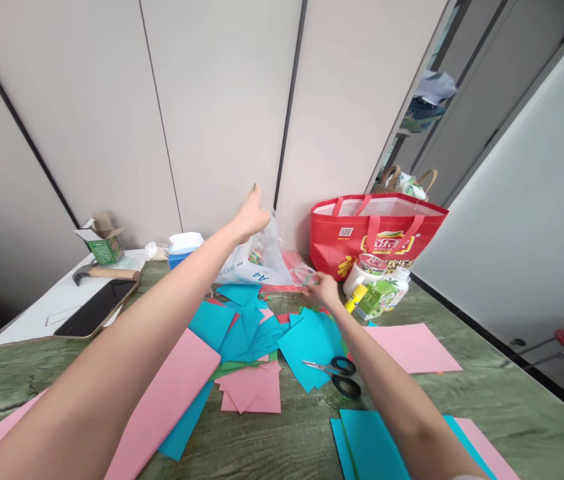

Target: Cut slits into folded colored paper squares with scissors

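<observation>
Lying at the far side of the desk (272, 443), near the wall panels (222, 120), the clear plastic bag (239, 270) has its long axis running left to right, with its upper part rising to a peak at my left hand (253, 215). I see that grip curled narrow, one digit pointing up, but I cannot tell whether it pinches the plastic. My right hand (324, 289) sits lower, by the bag's right end, fingertips pointing left; its grip looks narrow too, though the clear plastic there is too indistinct for me to say if it is held. Nearer me lie turquoise paper pieces (249, 337), and beside my right forearm the scissors (329, 368), tips pointing left. The red shopping bag (329, 247) stands upright, right of both hands.
</observation>
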Tool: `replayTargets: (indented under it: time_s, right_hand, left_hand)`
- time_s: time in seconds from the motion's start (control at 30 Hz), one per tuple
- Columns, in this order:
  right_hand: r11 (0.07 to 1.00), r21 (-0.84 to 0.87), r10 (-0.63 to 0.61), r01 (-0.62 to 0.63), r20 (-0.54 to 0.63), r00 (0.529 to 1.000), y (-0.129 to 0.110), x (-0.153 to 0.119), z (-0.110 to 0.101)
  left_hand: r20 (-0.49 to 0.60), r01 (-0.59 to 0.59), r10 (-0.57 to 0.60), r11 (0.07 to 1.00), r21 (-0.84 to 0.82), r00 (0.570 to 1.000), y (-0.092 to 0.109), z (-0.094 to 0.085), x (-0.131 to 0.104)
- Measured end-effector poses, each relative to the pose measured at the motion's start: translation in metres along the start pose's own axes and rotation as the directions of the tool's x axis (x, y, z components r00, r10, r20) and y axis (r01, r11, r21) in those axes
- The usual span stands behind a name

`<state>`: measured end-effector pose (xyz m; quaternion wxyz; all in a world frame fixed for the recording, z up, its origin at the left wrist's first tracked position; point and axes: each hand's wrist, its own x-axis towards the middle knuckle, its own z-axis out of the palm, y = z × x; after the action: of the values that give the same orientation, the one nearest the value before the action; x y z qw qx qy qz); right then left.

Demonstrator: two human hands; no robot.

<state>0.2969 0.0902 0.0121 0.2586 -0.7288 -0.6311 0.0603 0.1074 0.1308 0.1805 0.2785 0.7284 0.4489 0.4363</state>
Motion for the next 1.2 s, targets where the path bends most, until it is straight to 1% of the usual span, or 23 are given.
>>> replayTargets:
  time_s: [0.03, 0.1, 0.17, 0.2, 0.23, 0.27, 0.3, 0.33, 0.37, 0.43, 0.5, 0.57, 0.6, 0.63, 0.7, 0.77, 0.83, 0.9, 0.97, 1.03, 1.07, 1.13, 1.2]
  right_hand:
    - [0.997, 0.073, 0.003, 0.004, -0.091, 0.996, -0.004, 0.0, -0.013]
    - [0.978, 0.205, 0.014, 0.042, -0.265, 0.964, -0.021, 0.0, -0.04]
    - [0.933, 0.325, -0.012, 0.157, -0.407, 0.913, -0.047, -0.001, -0.061]
    - [0.801, 0.493, -0.048, 0.339, -0.512, 0.858, -0.062, 0.0, -0.068]
    - [0.644, 0.601, -0.118, 0.472, -0.532, 0.838, -0.077, 0.001, -0.073]
    - [0.55, 0.655, -0.208, 0.518, -0.494, 0.844, -0.09, 0.004, -0.075]
    - [0.551, 0.663, -0.289, 0.507, -0.418, 0.861, -0.101, 0.009, -0.075]
    - [0.628, 0.615, -0.326, 0.477, -0.349, 0.879, -0.108, 0.014, -0.075]
    - [0.714, 0.532, -0.323, 0.455, -0.325, 0.889, -0.113, 0.02, -0.073]
    - [0.76, 0.49, -0.299, 0.428, -0.32, 0.899, -0.112, 0.032, -0.072]
    - [0.758, 0.496, -0.291, 0.423, -0.323, 0.901, -0.101, 0.038, -0.071]
    - [0.762, 0.507, -0.283, 0.403, -0.299, 0.911, -0.081, 0.038, -0.068]
    - [0.797, 0.494, -0.249, 0.347, -0.255, 0.934, -0.069, 0.036, -0.064]
    - [0.862, 0.436, -0.212, 0.259, -0.155, 0.965, -0.056, 0.033, -0.057]
    - [0.916, 0.358, -0.196, 0.183, 0.0, 0.981, -0.03, 0.023, -0.037]
    - [0.957, 0.256, -0.185, 0.136, 0.178, 0.966, -0.006, 0.014, -0.014]
    - [0.98, 0.162, -0.166, 0.117, 0.334, 0.928, 0.014, 0.006, 0.005]
    - [0.989, 0.084, -0.149, 0.124, 0.449, 0.881, 0.028, 0.001, 0.016]
    - [0.989, 0.03, -0.141, 0.147, 0.522, 0.841, 0.038, -0.001, 0.019]
    - [0.985, -0.001, -0.145, 0.174, 0.556, 0.818, 0.04, 0.001, 0.019]
    - [0.982, -0.01, -0.15, 0.188, 0.556, 0.817, 0.037, 0.003, 0.02]
    - [0.977, -0.024, -0.17, 0.214, 0.524, 0.834, 0.023, 0.007, 0.025]
    - [0.97, -0.032, -0.201, 0.243, 0.464, 0.863, 0.0, 0.01, 0.038]
  left_hand:
    - [0.013, 0.002, -0.002, 1.0, 0.005, 1.0, 0.002, 0.0, -0.001]
    - [0.04, 0.005, -0.005, 1.0, 0.008, 0.999, 0.006, 0.0, -0.002]
    - [0.066, 0.006, -0.006, 1.0, 0.001, 0.998, 0.008, 0.001, -0.002]
    - [0.08, 0.006, -0.006, 1.0, -0.006, 0.997, 0.008, 0.002, -0.002]
    - [0.095, 0.008, -0.006, 1.0, -0.016, 0.995, 0.008, 0.002, -0.001]
    - [0.111, 0.01, -0.007, 1.0, -0.027, 0.994, 0.007, 0.001, 0.0]
    - [0.128, 0.013, -0.008, 0.999, -0.039, 0.992, 0.005, -0.001, 0.0]
    - [0.145, 0.018, -0.01, 0.998, -0.052, 0.989, 0.003, -0.004, 0.001]
    - [0.161, 0.026, -0.015, 0.998, -0.064, 0.987, 0.001, -0.009, 0.001]
    - [0.179, 0.048, -0.032, 0.995, -0.084, 0.983, -0.004, -0.02, 0.002]
    - [0.17, 0.077, -0.059, 0.992, -0.097, 0.984, -0.009, -0.032, 0.003]
    - [0.132, 0.1, -0.085, 0.989, -0.107, 0.988, -0.013, -0.042, 0.004]
    - [0.107, 0.108, -0.096, 0.988, -0.114, 0.99, -0.014, -0.046, 0.004]
    - [0.08, 0.115, -0.105, 0.986, -0.122, 0.991, -0.016, -0.048, 0.005]
    - [0.035, 0.123, -0.119, 0.981, -0.147, 0.992, -0.017, -0.05, 0.006]
    - [0.012, 0.125, -0.125, 0.976, -0.176, 0.992, -0.017, -0.048, 0.006]
    - [-0.002, 0.121, -0.124, 0.972, -0.201, 0.992, -0.017, -0.045, 0.005]
    - [-0.022, 0.113, -0.121, 0.969, -0.219, 0.992, -0.016, -0.041, 0.005]
    - [-0.05, 0.106, -0.121, 0.967, -0.232, 0.991, -0.016, -0.037, 0.005]
    - [-0.076, 0.107, -0.129, 0.964, -0.243, 0.989, -0.016, -0.035, 0.006]
    - [-0.087, 0.111, -0.136, 0.963, -0.246, 0.987, -0.016, -0.034, 0.007]
    - [-0.104, 0.117, -0.146, 0.962, -0.246, 0.984, -0.015, -0.031, 0.008]
    - [-0.111, 0.114, -0.144, 0.964, -0.238, 0.983, -0.014, -0.029, 0.009]
